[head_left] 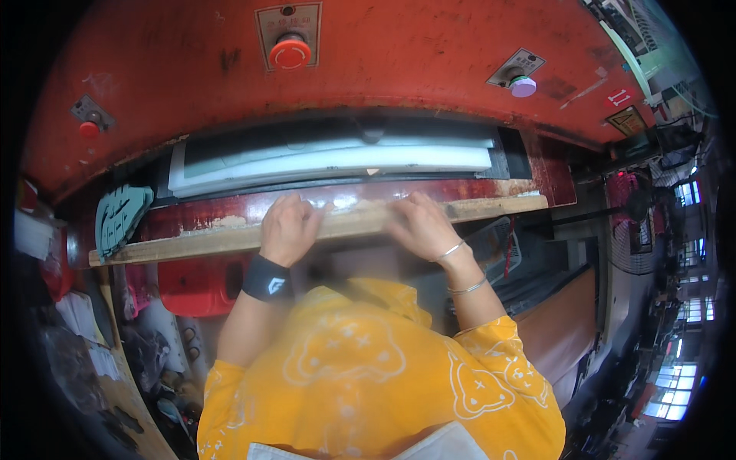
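My left hand (290, 228), below a black wristband (266, 277), lies on the wooden strip (353, 222) along the front of the dark red bench edge. Its fingers bend a little and the thumb stands apart; it holds nothing I can see. To its right, my right hand (423, 225) rests on the same strip, slightly blurred, with thin bangles at the wrist. Beyond both hands, apart from them, a long white slab (337, 159) lies in the low opening of the red machine. A small tan piece (373, 172) sits at its front edge.
Grey-green cut pieces (123, 218) lie at the bench's left end. The machine's red front (184, 61) carries a large red button (290, 54), a smaller red one (90, 129) and a pale purple one (523, 86). Below the bench is a red container (201, 285); a fan (632, 230) stands right.
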A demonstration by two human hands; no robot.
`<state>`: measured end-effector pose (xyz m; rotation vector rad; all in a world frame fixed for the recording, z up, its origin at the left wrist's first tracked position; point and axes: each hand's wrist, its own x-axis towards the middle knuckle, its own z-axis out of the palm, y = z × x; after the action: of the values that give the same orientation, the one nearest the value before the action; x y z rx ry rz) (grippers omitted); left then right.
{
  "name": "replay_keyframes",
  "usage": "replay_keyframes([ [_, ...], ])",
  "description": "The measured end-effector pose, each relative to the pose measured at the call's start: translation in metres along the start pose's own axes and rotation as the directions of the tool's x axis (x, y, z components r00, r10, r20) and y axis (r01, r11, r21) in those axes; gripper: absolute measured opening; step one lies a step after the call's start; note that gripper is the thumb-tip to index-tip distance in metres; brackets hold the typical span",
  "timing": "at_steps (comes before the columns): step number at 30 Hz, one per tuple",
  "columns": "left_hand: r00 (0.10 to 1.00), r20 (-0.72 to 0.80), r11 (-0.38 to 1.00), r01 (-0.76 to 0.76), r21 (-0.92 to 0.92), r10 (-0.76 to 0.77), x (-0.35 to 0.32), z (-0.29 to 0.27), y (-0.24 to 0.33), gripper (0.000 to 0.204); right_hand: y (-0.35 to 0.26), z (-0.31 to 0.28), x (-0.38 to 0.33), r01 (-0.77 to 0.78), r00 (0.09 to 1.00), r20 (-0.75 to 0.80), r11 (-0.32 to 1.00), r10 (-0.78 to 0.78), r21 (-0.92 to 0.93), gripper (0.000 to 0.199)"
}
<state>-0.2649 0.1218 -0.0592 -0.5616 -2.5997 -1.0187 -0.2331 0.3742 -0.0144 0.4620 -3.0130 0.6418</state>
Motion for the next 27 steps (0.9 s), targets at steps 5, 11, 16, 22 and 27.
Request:
replay_keyframes([
  [5,0.966,0.242,0.995,0.098,-0.014,-0.091,0.017,-0.019,0.006,0.022,0.016,-0.045,0.066,-0.206,0.944,0.329,0.809,0.017,0.551,0.03],
  [11,0.902,0.431,0.926,0.182,-0.332,-0.024,0.086,-0.03,0.005,0.018,0.007,-0.011,0.171,-0.15,0.97,-0.195,0.989,0.146,-0.007,0.084],
  [16,0.985,0.142,0.995,-0.102,0.023,0.097,0.151,0.001,-0.013,0.084,0.009,0.007,0.185,-0.186,0.942,-0.289,0.982,0.172,-0.02,0.072],
  [22,0.949,0.311,0.964,-0.128,0.232,0.051,0.148,0.015,-0.017,0.093,0.039,-0.01,0.172,-0.043,0.935,-0.304,0.909,0.183,0.414,0.071],
  [27,0.955,0.284,0.959,-0.159,0.237,0.088,0.148,0.015,-0.018,0.09,0.078,-0.029,0.156,0.107,0.929,-0.204,0.302,0.309,0.947,0.073],
])
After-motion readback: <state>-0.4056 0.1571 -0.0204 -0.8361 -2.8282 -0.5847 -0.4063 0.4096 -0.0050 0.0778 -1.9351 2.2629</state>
